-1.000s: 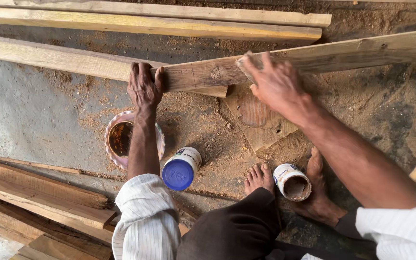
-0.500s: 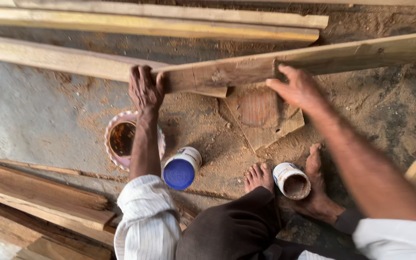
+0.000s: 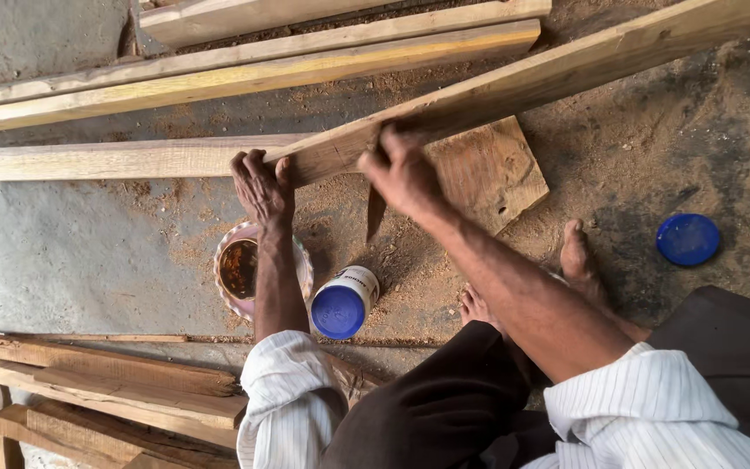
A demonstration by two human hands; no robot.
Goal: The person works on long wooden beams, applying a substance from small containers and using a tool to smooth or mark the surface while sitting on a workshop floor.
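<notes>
Both hands are resting on the long plank [image 3: 566, 74]: left hand [image 3: 262, 187] at its end, right hand [image 3: 403, 169] just beside. Open tin [image 3: 240, 269] & jar [image 3: 345, 302] are sitting on the floor [image 3: 88, 252] below; lid [image 3: 687, 239] is lying far right.

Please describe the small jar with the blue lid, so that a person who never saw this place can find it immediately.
Start at the long plank that both hands press on the sawdust floor, and follow the left hand down its forearm. Just right of that forearm lies the jar, white with a blue lid, tipped on its side. Beside it, the open tin is wider and lidless, and the loose blue lid lies far right.
</notes>
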